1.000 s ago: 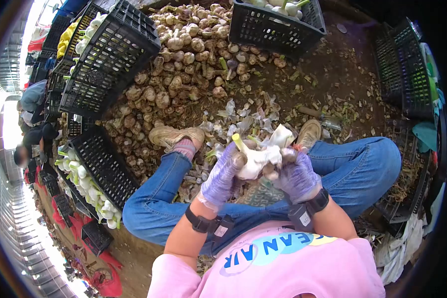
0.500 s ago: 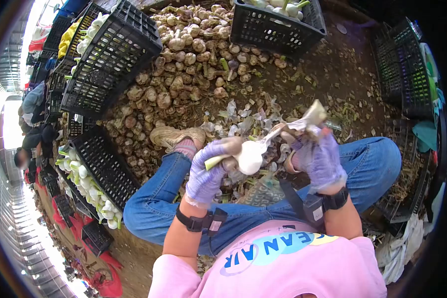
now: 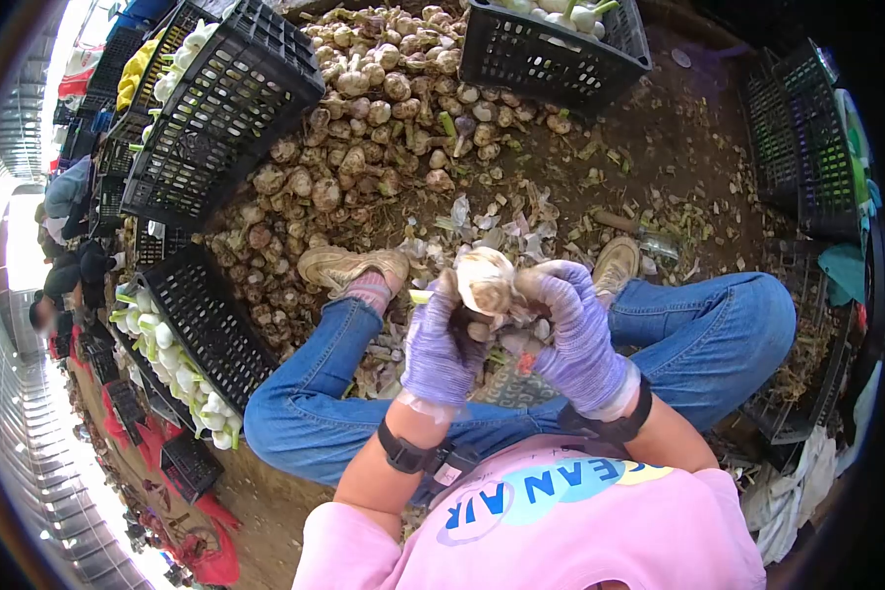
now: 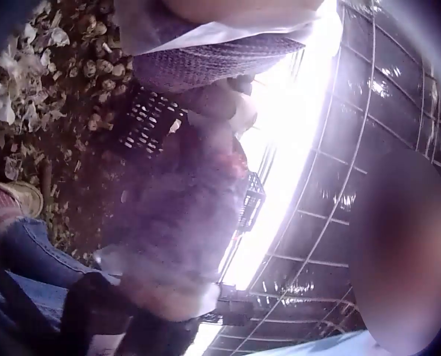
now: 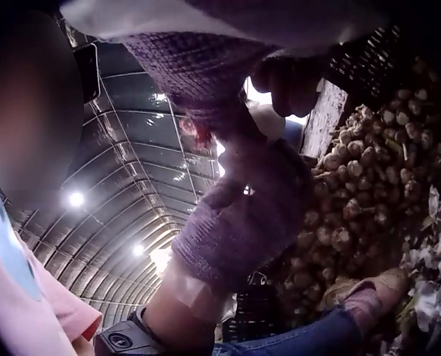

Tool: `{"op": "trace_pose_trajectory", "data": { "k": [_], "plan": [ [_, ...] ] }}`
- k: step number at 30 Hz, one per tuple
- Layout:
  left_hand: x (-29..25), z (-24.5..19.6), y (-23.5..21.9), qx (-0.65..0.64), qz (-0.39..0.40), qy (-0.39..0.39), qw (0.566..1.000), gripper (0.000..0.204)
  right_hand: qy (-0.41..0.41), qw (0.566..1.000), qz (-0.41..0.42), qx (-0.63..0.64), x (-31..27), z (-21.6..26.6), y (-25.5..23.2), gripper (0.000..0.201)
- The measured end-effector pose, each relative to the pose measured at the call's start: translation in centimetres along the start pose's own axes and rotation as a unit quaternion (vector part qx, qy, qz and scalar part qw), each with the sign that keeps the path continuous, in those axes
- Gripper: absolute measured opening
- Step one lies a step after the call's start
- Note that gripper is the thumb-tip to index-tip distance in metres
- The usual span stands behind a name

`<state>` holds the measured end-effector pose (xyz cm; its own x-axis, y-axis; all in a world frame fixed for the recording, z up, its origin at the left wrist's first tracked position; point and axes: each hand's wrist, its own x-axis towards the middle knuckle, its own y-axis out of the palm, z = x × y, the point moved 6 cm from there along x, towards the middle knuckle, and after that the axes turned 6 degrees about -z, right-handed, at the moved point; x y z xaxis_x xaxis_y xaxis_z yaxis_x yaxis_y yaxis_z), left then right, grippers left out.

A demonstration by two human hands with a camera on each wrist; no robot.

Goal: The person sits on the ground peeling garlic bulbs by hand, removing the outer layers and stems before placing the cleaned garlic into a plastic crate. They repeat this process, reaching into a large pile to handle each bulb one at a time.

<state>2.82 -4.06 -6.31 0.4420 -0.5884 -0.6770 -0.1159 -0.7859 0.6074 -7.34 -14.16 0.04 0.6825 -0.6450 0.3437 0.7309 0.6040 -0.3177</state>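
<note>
In the head view, both hands wear purple knit gloves and meet in front of the body. A garlic bulb (image 3: 485,280), white with brownish skin, is between them. My left hand (image 3: 435,346) grips it from the left, its short green stem (image 3: 421,296) sticking out past the fingers. From the right, my right hand (image 3: 582,342) pinches the bulb's side with curled fingers. A small red-orange patch (image 3: 527,363) shows at the right hand's fingers. Both wrist views are dark and the gloves hide most of the bulb.
A heap of unpeeled garlic (image 3: 354,128) lies ahead. Black crates with cleaned garlic stand at left (image 3: 211,334), upper left (image 3: 216,128) and top (image 3: 551,64). Loose skins (image 3: 506,231) litter the floor between the shoes. Stacked crates (image 3: 806,138) stand at right.
The right hand pulled outward to the right with stripped skin and stalk, then came back to the bulb without them. The left hand has raised and turned the garlic bulb.
</note>
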Motion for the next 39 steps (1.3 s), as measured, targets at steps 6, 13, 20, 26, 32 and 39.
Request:
{"op": "trace_pose_trajectory", "data": {
  "k": [6, 13, 20, 26, 32, 39],
  "plan": [
    [-0.7, -0.3, 0.3, 0.136, -0.027, 0.058, 0.989, 0.036, 0.338, 0.834, -0.106, 0.422, -0.4, -3.1, -0.6, 0.023],
    [-0.6, -0.3, -0.1, 0.201, -0.039, 0.089, 0.975, 0.035, 0.089, 0.995, -0.016, 0.030, 0.4, 0.0, -0.2, 0.036],
    [-1.6, -1.6, 1.0, 0.285, 0.017, 0.198, 0.938, 0.028, 0.426, 0.822, -0.102, 0.364, -1.1, -4.5, -0.4, 0.022],
    [-2.0, -2.1, 0.6, 0.289, -0.001, 0.224, 0.931, 0.034, 0.359, 0.864, -0.101, 0.340, -0.8, -3.4, -1.0, 0.026],
    [-1.9, -1.6, 0.8, 0.305, -0.007, 0.181, 0.935, 0.034, 0.293, 0.929, 0.033, 0.222, -1.1, -1.7, 0.1, 0.021],
    [-1.5, -2.7, 1.1, 0.394, 0.016, 0.166, 0.904, 0.028, 0.422, 0.820, -0.009, 0.386, -2.2, -3.4, 0.4, 0.018]
  ]
}}
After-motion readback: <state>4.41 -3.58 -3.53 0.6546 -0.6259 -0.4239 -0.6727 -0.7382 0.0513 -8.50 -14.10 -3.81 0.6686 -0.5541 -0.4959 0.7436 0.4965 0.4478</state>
